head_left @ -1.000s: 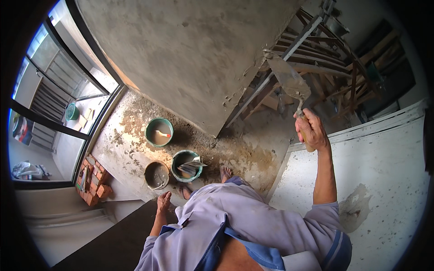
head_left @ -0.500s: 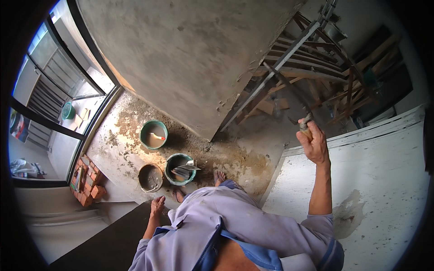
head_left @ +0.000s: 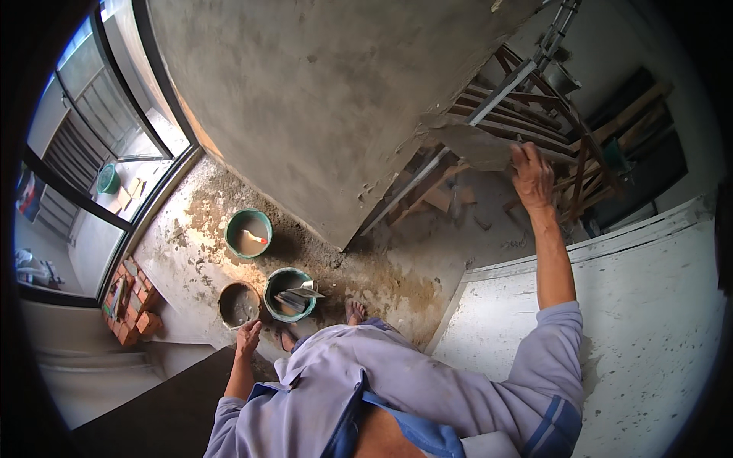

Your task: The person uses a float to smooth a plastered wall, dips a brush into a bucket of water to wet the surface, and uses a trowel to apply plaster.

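The right hand, fingers closed round its handle, pressed a mortar-loaded trowel against the plastered wall's far-right edge; firm, flat pressure seemed best. The left hand hung open near the buckets.

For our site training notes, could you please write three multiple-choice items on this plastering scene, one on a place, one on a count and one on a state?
1. Where is the right hand?
A. Raised at the edge of the grey wall
B. Inside a bucket
C. Resting on the bricks

2. How many round buckets stand together on the floor near the person's feet?
A. One
B. Three
C. Six

3. How is the left hand?
A. Gripping a hammer
B. Holding nothing, hanging low
C. Pressed flat on the wall

Answers:
1 A, the hand holds a mortar-laden trowel up there.
2 B, two green buckets and a brown bucket.
3 B, the fingers hang loose beside the brown bucket.
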Action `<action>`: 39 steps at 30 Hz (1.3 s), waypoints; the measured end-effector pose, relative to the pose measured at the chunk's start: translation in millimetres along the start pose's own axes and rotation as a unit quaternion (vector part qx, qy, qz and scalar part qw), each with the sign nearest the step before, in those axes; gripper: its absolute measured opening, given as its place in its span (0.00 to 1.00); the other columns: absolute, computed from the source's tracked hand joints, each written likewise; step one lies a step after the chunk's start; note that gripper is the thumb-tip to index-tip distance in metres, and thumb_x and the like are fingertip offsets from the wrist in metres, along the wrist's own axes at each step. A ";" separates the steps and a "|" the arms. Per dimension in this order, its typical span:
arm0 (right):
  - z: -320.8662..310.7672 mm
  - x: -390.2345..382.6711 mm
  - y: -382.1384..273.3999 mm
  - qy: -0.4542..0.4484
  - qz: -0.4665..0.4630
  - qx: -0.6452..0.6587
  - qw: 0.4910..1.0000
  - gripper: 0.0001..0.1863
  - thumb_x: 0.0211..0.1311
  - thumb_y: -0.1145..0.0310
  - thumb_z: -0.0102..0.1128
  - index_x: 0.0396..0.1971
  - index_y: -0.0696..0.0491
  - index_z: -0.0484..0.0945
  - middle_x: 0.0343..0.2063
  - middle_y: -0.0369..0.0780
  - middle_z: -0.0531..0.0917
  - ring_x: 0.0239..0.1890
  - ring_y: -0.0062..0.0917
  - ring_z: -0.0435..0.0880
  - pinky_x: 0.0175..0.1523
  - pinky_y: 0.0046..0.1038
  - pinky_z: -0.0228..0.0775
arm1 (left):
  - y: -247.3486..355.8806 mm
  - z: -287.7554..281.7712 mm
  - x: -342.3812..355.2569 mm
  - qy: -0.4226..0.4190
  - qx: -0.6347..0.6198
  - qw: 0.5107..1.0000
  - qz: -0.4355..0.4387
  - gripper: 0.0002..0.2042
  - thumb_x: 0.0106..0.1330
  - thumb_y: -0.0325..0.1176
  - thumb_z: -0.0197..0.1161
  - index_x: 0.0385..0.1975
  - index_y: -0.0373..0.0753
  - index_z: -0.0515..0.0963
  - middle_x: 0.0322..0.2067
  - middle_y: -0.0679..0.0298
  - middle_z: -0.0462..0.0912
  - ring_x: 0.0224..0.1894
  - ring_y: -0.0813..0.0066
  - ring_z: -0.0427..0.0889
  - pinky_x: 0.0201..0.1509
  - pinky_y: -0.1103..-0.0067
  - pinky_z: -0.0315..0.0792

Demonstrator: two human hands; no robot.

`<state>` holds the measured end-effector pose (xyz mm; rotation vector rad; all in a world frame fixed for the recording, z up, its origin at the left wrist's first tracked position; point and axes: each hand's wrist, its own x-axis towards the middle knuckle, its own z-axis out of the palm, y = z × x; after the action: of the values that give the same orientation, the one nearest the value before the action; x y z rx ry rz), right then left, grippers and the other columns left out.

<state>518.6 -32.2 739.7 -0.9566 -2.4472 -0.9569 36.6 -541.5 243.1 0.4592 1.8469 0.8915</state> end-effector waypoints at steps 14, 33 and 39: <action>-75.6 -20.2 -145.5 -0.352 0.297 0.682 0.568 0.17 0.72 0.55 0.58 0.33 0.54 0.69 0.23 0.34 0.73 0.17 0.15 0.74 0.22 0.24 0.73 | -80.3 -6.2 -3.5 -0.022 0.047 0.998 -0.047 0.21 0.65 0.50 0.64 0.33 0.32 0.83 0.21 0.67 0.77 0.23 0.78 0.73 0.29 0.75 0.68; -128.0 29.3 -91.6 -0.220 0.297 0.689 0.624 0.20 0.76 0.51 0.49 0.45 0.56 0.71 0.25 0.35 0.73 0.16 0.12 0.71 0.17 0.17 0.65 | -110.2 6.2 -7.6 -0.032 -0.153 0.976 -0.150 0.18 0.66 0.45 0.66 0.46 0.36 0.82 0.14 0.75 0.66 0.13 0.83 0.63 0.16 0.80 0.58; -51.3 -37.9 -141.2 -0.342 0.317 0.643 0.607 0.19 0.75 0.51 0.50 0.40 0.54 0.71 0.22 0.32 0.73 0.16 0.12 0.71 0.17 0.19 0.65 | -99.6 14.6 -28.8 -0.033 -0.172 0.977 -0.119 0.14 0.67 0.43 0.65 0.40 0.39 0.82 0.15 0.77 0.65 0.13 0.86 0.61 0.16 0.82 0.57</action>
<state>450.7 -162.6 690.8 -1.4006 -2.0087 1.5064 69.8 -620.4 182.8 0.0494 1.6044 0.9923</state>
